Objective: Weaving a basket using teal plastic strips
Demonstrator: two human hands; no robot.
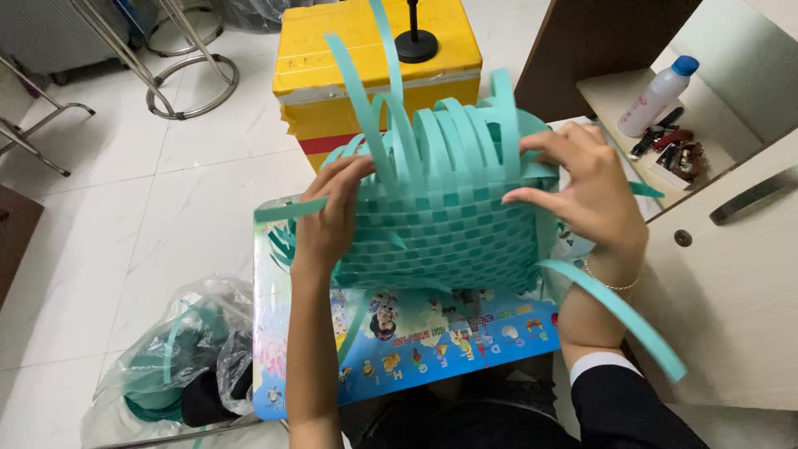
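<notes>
From the head camera, you look down at a half-woven basket (440, 224) of teal plastic strips, lying on its side on a colourful picture board (432, 341) that rests across your lap. The checkered woven panel faces you, and loose strip ends (391, 100) fan upward from its far edge.

Your left hand (328, 220) rests on the left side of the weave; its fingers are curled together and pinch a strip near the upper left corner. Your right hand (586, 195) grips the right edge of the basket, fingers bent and slightly spread, with the fingertips (519, 197) pressing on the woven surface and the upper strips. A thin bracelet (611, 284) circles that wrist, and a dark sleeve with a white cuff (619, 399) shows below it. One long loose strip (619, 312) trails from the basket's lower right corner past your right forearm.

Beyond the basket stands a yellow foam box (332, 58) with a black stand (416, 37) on its lid. To the right, a shelf holds a white bottle with a blue cap (657, 96). At lower left, on the white tiled floor (125, 224), a clear plastic bag (179, 366) holds more teal strips.
</notes>
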